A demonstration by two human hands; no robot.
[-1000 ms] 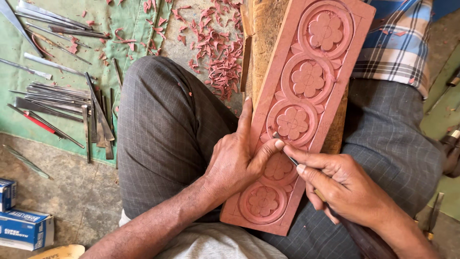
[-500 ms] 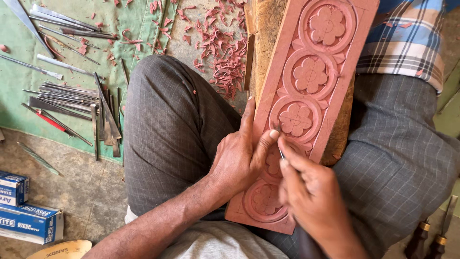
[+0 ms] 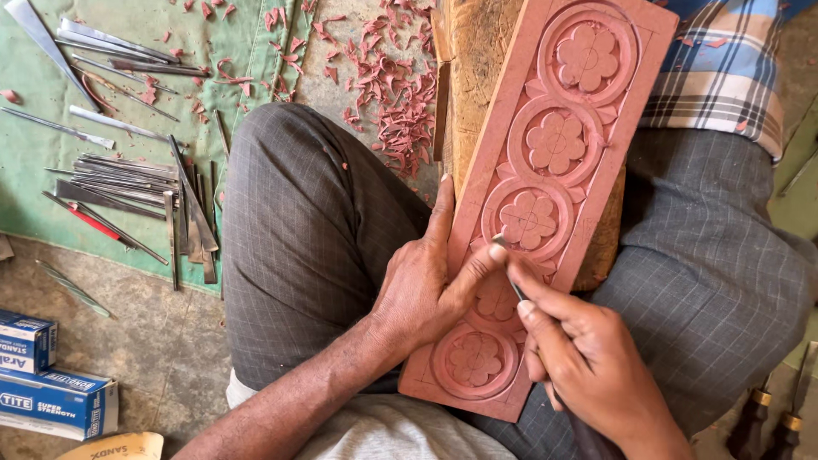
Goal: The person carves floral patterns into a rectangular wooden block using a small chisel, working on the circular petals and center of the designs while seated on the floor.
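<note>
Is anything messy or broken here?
Nothing looks broken. The long reddish carved panel with flower circles looks whole. The only mess is the reddish shavings scattered over the ground and the green cloth beside the thin metal carving tools. The right hand holds a slim tool against the panel; the left hand steadies it.

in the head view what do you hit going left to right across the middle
metal carving tools on the green cloth → grey trouser knee → left hand → carved red panel → checked shirt
</note>
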